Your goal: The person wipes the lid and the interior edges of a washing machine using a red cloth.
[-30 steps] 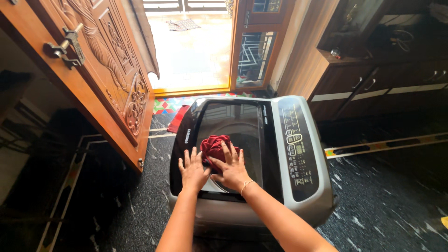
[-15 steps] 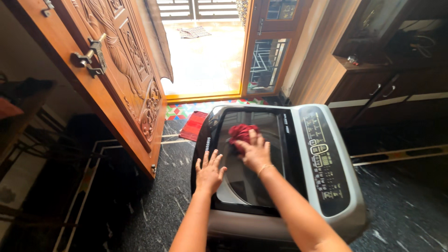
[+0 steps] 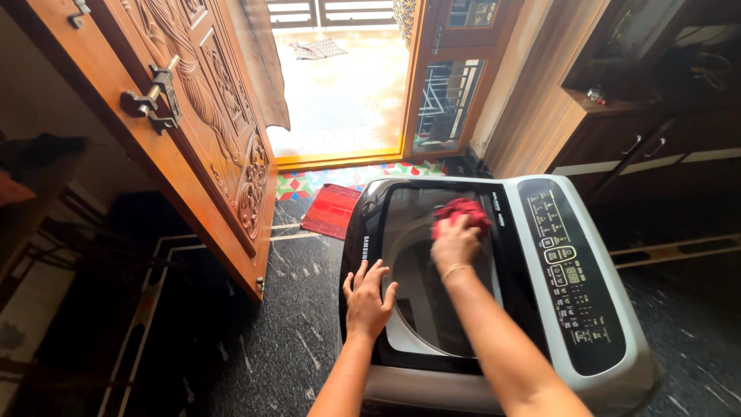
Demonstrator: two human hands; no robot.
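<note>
The right hand (image 3: 455,243) rests on a red cloth (image 3: 461,211), fingers curled over it and pressing it against the dark glass lid (image 3: 432,309) of a top-loading washing machine (image 3: 617,371). The cloth sits bunched at the far part of the lid, just beside the black control panel (image 3: 571,270) that runs along the machine's right side. The left hand (image 3: 367,293) lies flat and empty on the lid's left border, fingers spread wide, well apart from the cloth. A thin bangle shows on the right wrist.

The lid is shut; the drum's pale inner rim is visible through the glass (reflections blur the rest).

The machine stands on a dark speckled floor (image 3: 255,347). To its left a carved wooden door (image 3: 208,139) stands open, with a metal latch on its face. Beyond the machine a red mat (image 3: 330,210) lies on the floor next to a strip of coloured tiles, before a sunlit doorway. Dark wooden cabinets (image 3: 656,147) line the wall on the right.
</note>
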